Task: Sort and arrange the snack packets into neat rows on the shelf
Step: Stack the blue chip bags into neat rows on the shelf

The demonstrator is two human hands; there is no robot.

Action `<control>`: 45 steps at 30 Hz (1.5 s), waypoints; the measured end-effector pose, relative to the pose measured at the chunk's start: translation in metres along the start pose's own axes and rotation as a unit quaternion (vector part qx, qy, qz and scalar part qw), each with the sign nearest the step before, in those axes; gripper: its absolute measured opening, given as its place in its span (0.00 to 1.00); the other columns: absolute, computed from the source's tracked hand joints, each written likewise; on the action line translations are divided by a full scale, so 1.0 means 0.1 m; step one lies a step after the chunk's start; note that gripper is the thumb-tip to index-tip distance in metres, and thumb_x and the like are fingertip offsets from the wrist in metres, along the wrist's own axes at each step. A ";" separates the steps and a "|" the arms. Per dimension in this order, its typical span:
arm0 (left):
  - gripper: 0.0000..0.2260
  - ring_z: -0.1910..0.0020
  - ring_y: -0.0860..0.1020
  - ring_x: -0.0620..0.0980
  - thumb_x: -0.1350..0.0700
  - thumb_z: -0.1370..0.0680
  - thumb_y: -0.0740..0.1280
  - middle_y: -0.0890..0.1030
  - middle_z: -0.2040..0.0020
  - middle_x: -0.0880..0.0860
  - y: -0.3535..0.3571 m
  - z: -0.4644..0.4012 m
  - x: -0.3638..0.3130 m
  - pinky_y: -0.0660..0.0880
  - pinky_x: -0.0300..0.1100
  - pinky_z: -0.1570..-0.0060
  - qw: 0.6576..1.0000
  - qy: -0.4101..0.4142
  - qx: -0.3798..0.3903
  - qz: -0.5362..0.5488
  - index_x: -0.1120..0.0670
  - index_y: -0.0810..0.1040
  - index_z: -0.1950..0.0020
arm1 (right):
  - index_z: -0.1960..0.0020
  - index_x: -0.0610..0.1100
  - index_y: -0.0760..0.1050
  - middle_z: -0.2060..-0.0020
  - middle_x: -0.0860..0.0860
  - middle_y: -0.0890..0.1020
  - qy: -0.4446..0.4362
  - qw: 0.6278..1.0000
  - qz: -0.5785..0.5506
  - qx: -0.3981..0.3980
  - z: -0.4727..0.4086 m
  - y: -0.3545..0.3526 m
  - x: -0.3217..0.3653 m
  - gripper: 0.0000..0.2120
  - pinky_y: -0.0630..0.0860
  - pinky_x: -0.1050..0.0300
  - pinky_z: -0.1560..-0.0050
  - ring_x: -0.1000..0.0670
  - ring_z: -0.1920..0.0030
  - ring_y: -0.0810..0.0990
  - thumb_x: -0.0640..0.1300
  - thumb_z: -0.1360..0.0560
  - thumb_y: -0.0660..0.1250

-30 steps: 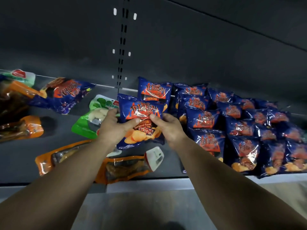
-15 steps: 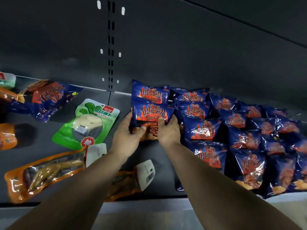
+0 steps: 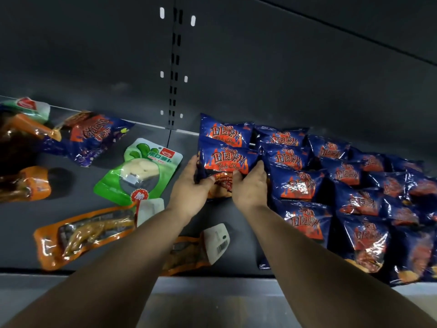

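Both my hands hold one blue potato chip packet [image 3: 227, 159] with flame print at the left end of the rows. My left hand [image 3: 190, 185] grips its left edge and my right hand [image 3: 249, 188] grips its right lower edge. The packet sits on the dark shelf [image 3: 231, 223], leaning against another blue packet [image 3: 224, 132] behind it. To the right, several rows of the same blue packets [image 3: 331, 185] overlap toward the front. A stray blue packet [image 3: 94, 138] lies at the left back.
Left of my hands lie a green pouch [image 3: 139, 171], orange vacuum packs [image 3: 78, 235], [image 3: 189, 252], and more orange packs [image 3: 21, 183] at the far left. The slotted upright [image 3: 173, 67] runs up the back wall. The shelf's front lip [image 3: 212, 282] is below my forearms.
My hands carried the blue packet back and down onto the shelf, setting it against the rear packet in the leftmost column. The camera view shifted slightly.
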State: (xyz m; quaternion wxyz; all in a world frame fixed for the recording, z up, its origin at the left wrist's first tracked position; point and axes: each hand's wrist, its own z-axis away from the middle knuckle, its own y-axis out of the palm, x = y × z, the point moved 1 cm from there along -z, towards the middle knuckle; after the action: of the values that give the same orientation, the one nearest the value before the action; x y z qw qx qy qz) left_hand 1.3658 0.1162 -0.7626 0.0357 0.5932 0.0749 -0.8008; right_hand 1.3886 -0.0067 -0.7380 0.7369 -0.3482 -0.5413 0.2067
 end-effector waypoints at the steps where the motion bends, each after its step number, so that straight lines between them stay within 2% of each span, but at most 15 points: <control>1: 0.30 0.35 0.70 0.44 0.60 0.23 0.67 0.72 0.40 0.43 -0.02 0.01 0.00 0.64 0.40 0.34 1.000 0.000 -0.008 -0.013 0.52 0.59 0.23 | 0.23 0.36 0.45 0.25 0.40 0.56 -0.006 1.000 0.008 -0.012 0.02 0.00 0.01 0.34 0.57 0.54 0.29 0.42 0.26 0.57 0.45 0.20 0.60; 4: 0.28 0.30 0.67 0.48 0.58 0.22 0.66 0.70 0.30 0.49 -0.16 0.03 -0.07 0.61 0.38 0.34 0.997 0.002 -0.049 -0.056 0.53 0.60 0.24 | 0.26 0.34 0.53 0.28 0.38 0.61 -0.059 0.993 0.056 -0.083 0.10 0.01 0.09 0.32 0.58 0.52 0.29 0.40 0.28 0.60 0.43 0.23 0.63; 6: 0.24 0.31 0.68 0.50 0.57 0.23 0.66 0.71 0.30 0.51 -0.31 0.03 -0.10 0.63 0.38 0.35 0.993 0.000 -0.090 -0.071 0.54 0.66 0.27 | 0.29 0.33 0.61 0.32 0.37 0.66 -0.123 0.983 0.072 -0.118 0.19 0.05 0.19 0.30 0.61 0.49 0.31 0.39 0.31 0.65 0.41 0.26 0.66; 9: 0.18 0.41 0.74 0.50 0.58 0.23 0.67 0.77 0.41 0.51 -0.59 0.05 -0.14 0.66 0.34 0.44 0.985 -0.017 -0.162 -0.054 0.56 0.73 0.33 | 0.34 0.34 0.69 0.39 0.37 0.72 -0.212 0.971 0.054 -0.094 0.32 0.21 0.39 0.25 0.64 0.46 0.35 0.37 0.37 0.70 0.41 0.28 0.70; 11: 0.17 0.43 0.76 0.53 0.56 0.24 0.68 0.78 0.43 0.51 -0.82 0.06 -0.13 0.70 0.38 0.42 0.973 -0.072 -0.217 -0.011 0.56 0.75 0.36 | 0.35 0.36 0.70 0.40 0.38 0.73 -0.235 0.970 0.032 -0.056 0.42 0.36 0.53 0.24 0.64 0.49 0.36 0.39 0.38 0.70 0.42 0.28 0.69; 16: 0.21 0.58 0.76 0.50 0.43 0.26 0.69 0.75 0.60 0.52 -1.44 0.03 -0.02 0.73 0.44 0.51 0.910 -0.214 -0.261 0.239 0.57 0.73 0.43 | 0.33 0.40 0.69 0.40 0.43 0.72 -0.268 0.963 0.011 0.031 0.68 0.67 0.74 0.23 0.67 0.52 0.37 0.44 0.37 0.70 0.47 0.25 0.67; 18: 0.22 0.55 0.76 0.52 0.42 0.26 0.69 0.75 0.57 0.54 -1.61 0.00 -0.02 0.74 0.44 0.51 0.885 -0.234 -0.257 0.309 0.55 0.71 0.40 | 0.33 0.40 0.69 0.41 0.43 0.72 -0.280 0.959 0.014 0.053 0.74 0.73 0.75 0.24 0.67 0.53 0.37 0.44 0.38 0.70 0.48 0.26 0.68; 21: 0.28 0.46 0.76 0.54 0.42 0.25 0.68 0.76 0.38 0.59 -1.74 -0.10 -0.02 0.73 0.47 0.42 0.865 -0.246 -0.253 0.355 0.56 0.69 0.32 | 0.34 0.40 0.70 0.42 0.44 0.73 -0.290 0.954 0.022 0.072 0.78 0.76 0.67 0.24 0.66 0.57 0.38 0.46 0.39 0.71 0.48 0.26 0.69; 25: 0.33 0.46 0.76 0.55 0.40 0.27 0.70 0.75 0.40 0.59 -1.77 -0.34 -0.13 0.74 0.48 0.42 0.859 -0.252 -0.239 0.376 0.56 0.66 0.29 | 0.34 0.39 0.70 0.41 0.44 0.73 -0.278 0.958 0.017 0.067 0.74 0.68 0.54 0.25 0.68 0.57 0.39 0.46 0.39 0.72 0.47 0.27 0.71; 30: 0.25 0.47 0.80 0.53 0.47 0.26 0.71 0.78 0.40 0.55 -1.80 -0.55 -0.11 0.78 0.43 0.51 0.856 -0.249 -0.247 0.379 0.57 0.70 0.34 | 0.34 0.40 0.70 0.40 0.45 0.74 -0.244 0.969 0.013 0.046 0.70 0.60 0.44 0.25 0.65 0.62 0.40 0.48 0.38 0.72 0.46 0.27 0.71; 32: 0.19 0.47 0.81 0.51 0.48 0.25 0.70 0.80 0.41 0.54 -1.81 -0.57 0.00 0.79 0.40 0.53 0.864 -0.244 -0.248 0.364 0.57 0.72 0.40 | 0.34 0.40 0.70 0.40 0.45 0.74 -0.239 0.970 0.017 0.039 0.71 0.61 0.40 0.25 0.65 0.62 0.41 0.47 0.38 0.72 0.46 0.27 0.71; 35: 0.19 0.59 0.81 0.49 0.50 0.27 0.73 0.80 0.53 0.53 -1.79 -0.49 0.11 0.79 0.39 0.58 0.871 -0.246 -0.281 0.319 0.59 0.72 0.43 | 0.34 0.39 0.70 0.40 0.45 0.74 -0.222 0.974 0.011 0.039 0.72 0.65 0.40 0.24 0.66 0.61 0.41 0.47 0.38 0.72 0.46 0.27 0.71; 38: 0.14 0.68 0.74 0.48 0.51 0.27 0.73 0.75 0.64 0.51 -1.74 -0.35 0.10 0.74 0.41 0.62 0.917 -0.212 -0.269 0.203 0.58 0.74 0.50 | 0.33 0.40 0.68 0.39 0.45 0.72 -0.219 0.974 -0.004 0.055 0.75 0.71 0.56 0.25 0.67 0.57 0.37 0.46 0.37 0.71 0.46 0.27 0.70; 42: 0.09 0.69 0.72 0.48 0.52 0.26 0.72 0.77 0.64 0.52 -1.84 -0.06 -0.11 0.69 0.39 0.67 0.983 -0.118 -0.139 0.029 0.52 0.73 0.58 | 0.31 0.43 0.66 0.38 0.47 0.71 -0.233 0.970 -0.036 0.053 0.76 0.74 0.96 0.28 0.68 0.54 0.35 0.49 0.35 0.69 0.50 0.27 0.70; 45: 0.08 0.67 0.74 0.45 0.52 0.26 0.72 0.79 0.62 0.49 -2.09 0.13 -0.28 0.70 0.36 0.68 0.990 -0.087 -0.020 -0.107 0.52 0.76 0.52 | 0.29 0.45 0.64 0.35 0.49 0.68 -0.240 0.967 -0.063 0.059 0.76 0.68 1.21 0.33 0.68 0.54 0.34 0.51 0.33 0.68 0.52 0.29 0.72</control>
State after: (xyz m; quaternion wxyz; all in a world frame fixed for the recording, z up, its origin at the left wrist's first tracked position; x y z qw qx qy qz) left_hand 1.3312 0.3189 -0.7154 -0.0323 0.5091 0.1510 -0.8467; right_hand 1.3612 0.1432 -0.6961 0.6164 -0.2093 -0.7097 0.2692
